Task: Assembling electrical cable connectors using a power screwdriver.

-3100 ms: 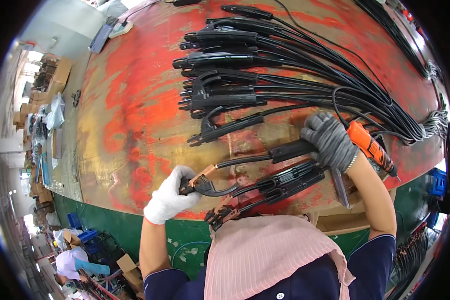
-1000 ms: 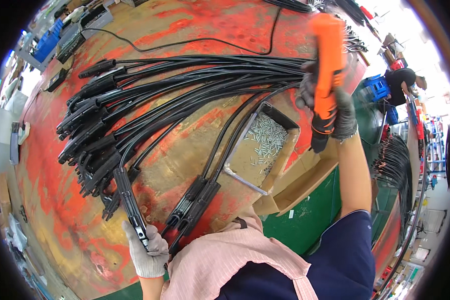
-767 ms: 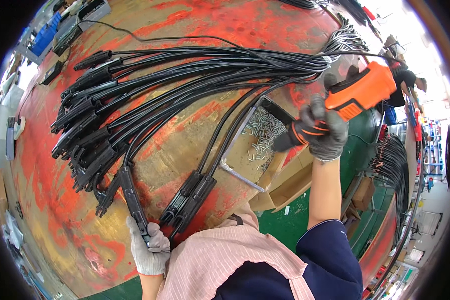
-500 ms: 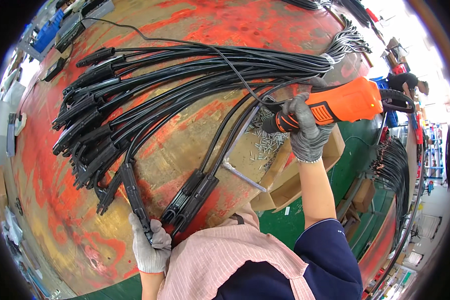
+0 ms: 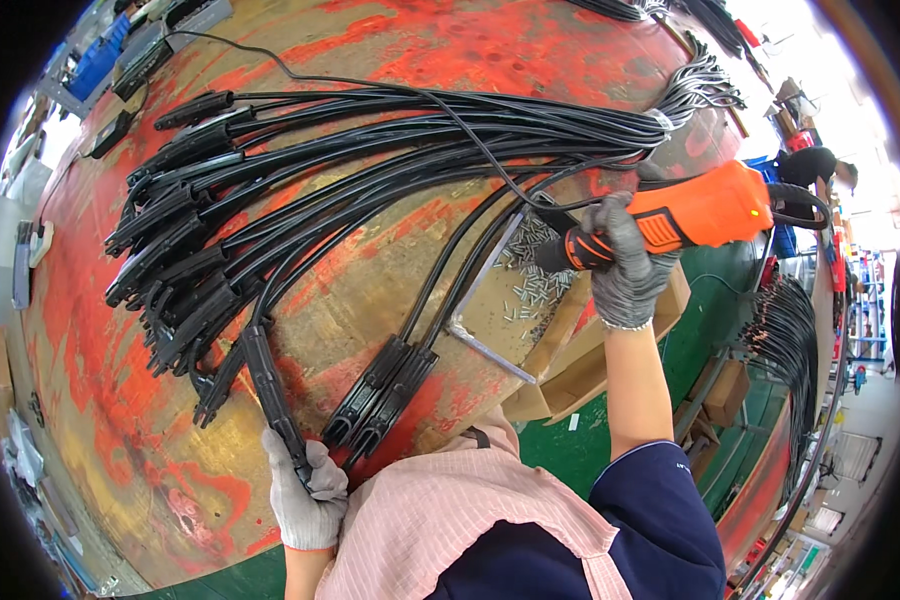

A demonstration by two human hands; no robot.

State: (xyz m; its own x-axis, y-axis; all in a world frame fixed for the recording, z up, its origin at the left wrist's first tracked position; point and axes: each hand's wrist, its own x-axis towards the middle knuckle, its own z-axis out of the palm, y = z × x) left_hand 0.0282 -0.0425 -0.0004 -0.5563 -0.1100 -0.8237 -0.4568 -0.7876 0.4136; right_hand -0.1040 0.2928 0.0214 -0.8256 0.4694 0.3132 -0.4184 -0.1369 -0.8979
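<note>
Gloved in grey, my right hand point(image 5: 630, 258) wraps round an orange power screwdriver point(image 5: 708, 212). The tool's dark front end points left over a tray of small metal screws point(image 5: 532, 282). Near the table's front edge, my left hand point(image 5: 308, 490) in a pale glove grips the lower end of a long black cable connector point(image 5: 273, 392). Its cable runs up into the bundle of black cables point(image 5: 370, 150). Just right of it, two more black connectors point(image 5: 382, 395) lie side by side. The screwdriver's bit tip cannot be made out.
More black connectors point(image 5: 185, 260) are heaped at the left on the worn red table point(image 5: 450, 50). A thin cord crosses the bundle. An open cardboard box point(image 5: 660, 310) sits beside the tray. Dark cables point(image 5: 785, 340) hang at the right; another person point(image 5: 810, 165) stands beyond.
My right hand and the screwdriver have shifted slightly right and down over the screws. My left hand has moved a little to the right with the connector still in its grip.
</note>
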